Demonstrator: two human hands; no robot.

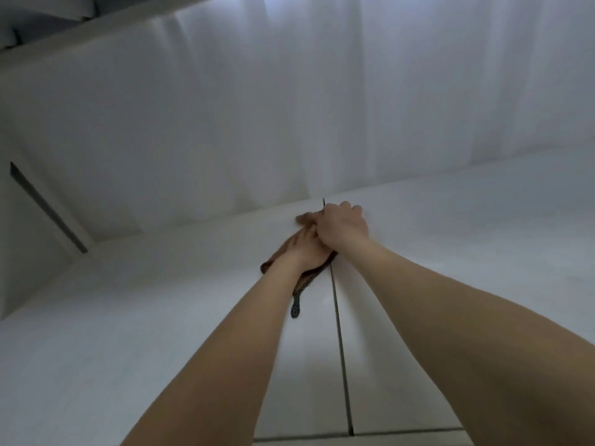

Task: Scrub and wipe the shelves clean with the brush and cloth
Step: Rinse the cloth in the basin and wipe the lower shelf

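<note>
I am looking up a white cabinet front (193, 317). My left hand (306, 249) lies flat near the top of the left door and presses a brown cloth (268, 267) against it. A dark patterned end of the cloth (296, 309) hangs below my wrist. My right hand (343, 225) is curled just above it, over my left fingertips. Its fingers hook at the cabinet's top edge (450, 180), by the seam between the doors (339, 333). Whatever lies under the right palm is hidden. No brush is in sight.
A white ceiling (289, 107) spans the space above the cabinet. At the left a side panel with a dark slot (45, 207) meets the cabinet. A beam or ledge (96, 24) crosses the top left corner.
</note>
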